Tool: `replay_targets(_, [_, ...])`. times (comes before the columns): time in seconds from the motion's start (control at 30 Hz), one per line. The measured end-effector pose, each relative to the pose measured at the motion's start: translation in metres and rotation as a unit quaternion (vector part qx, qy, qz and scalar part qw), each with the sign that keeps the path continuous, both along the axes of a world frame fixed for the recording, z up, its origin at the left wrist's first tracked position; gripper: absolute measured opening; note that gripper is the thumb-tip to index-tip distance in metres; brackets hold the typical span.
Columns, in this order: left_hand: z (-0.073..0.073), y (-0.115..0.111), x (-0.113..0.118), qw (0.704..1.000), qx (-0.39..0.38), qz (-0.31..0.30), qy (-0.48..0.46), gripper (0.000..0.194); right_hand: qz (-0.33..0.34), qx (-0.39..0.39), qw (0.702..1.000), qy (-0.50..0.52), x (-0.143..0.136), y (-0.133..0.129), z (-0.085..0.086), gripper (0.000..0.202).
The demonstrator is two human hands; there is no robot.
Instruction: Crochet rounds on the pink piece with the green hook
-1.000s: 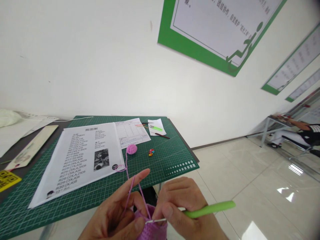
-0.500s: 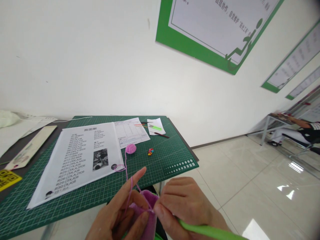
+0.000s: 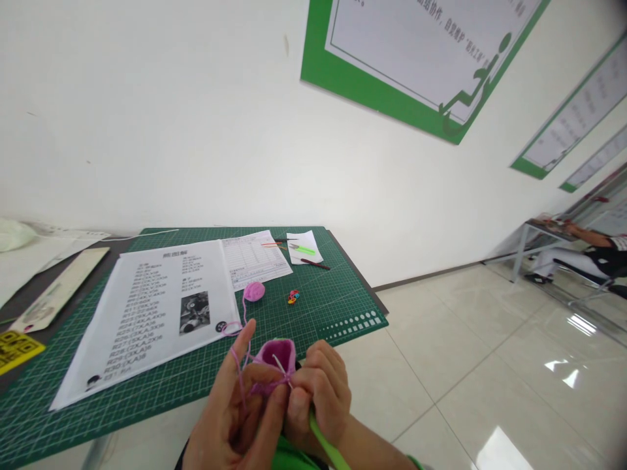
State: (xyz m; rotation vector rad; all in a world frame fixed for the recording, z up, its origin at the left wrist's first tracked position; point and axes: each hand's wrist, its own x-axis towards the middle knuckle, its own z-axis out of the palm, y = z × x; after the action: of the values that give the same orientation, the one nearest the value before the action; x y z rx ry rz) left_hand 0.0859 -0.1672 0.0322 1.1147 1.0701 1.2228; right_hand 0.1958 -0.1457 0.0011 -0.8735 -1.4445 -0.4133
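Observation:
My left hand (image 3: pixel 240 408) pinches the edge of a pink crocheted piece (image 3: pixel 275 352), which is hollow like a small cup. Its index finger points up with pink yarn looped round it. In my right hand (image 3: pixel 321 391) is a crochet hook with a green handle (image 3: pixel 326 440); its thin metal tip passes through the edge of the piece, beside my left thumb. The yarn runs back to a small pink ball of yarn (image 3: pixel 254 292) on the green cutting mat (image 3: pixel 274 320). My fingers cover part of the piece.
A printed pattern sheet (image 3: pixel 147 313) lies on the mat's left. Behind are a form (image 3: pixel 255 261), green thread snips (image 3: pixel 302 249) on white paper, a dark stick (image 3: pixel 315 264) and colourful stitch markers (image 3: pixel 293 297). A seated person (image 3: pixel 588 251) is at a far table.
My right hand has moved left and turned, bringing the hook's handle to a steeper angle. The crocheted piece has tilted, so its hollow opening and the hook's tip now show.

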Motion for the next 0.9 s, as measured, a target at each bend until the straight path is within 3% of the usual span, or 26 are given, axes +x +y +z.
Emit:
replay_targets(0.13, [0.008, 0.009, -0.005, 0.987, -0.083, -0.065, -0.120, 0.068, 0.033, 0.004, 0.999, 0.032, -0.003, -0.001, 0.002, 0.029])
replay_targets(0.37, [0.013, 0.013, -0.017, 0.962, -0.159, -0.121, -0.185, 0.065, 0.103, -0.029, 0.994, -0.008, 0.008, -0.016, 0.018, 0.030])
replay_targets(0.6, [0.007, 0.017, -0.020, 0.962, -0.155, -0.154, -0.163, 0.064, 0.121, -0.109, 0.986, -0.032, 0.021, -0.028, 0.032, 0.028])
replay_targets(0.73, [0.007, 0.016, -0.020, 0.965, -0.146, -0.156, -0.151, 0.062, 0.132, -0.168, 0.977, -0.007, 0.026, -0.030, 0.041, 0.036])
replay_targets(0.9, [0.009, 0.017, -0.019, 0.963, -0.142, -0.162, -0.162, 0.057, 0.191, -0.247, 0.950, 0.021, 0.032, -0.030, 0.044, 0.046])
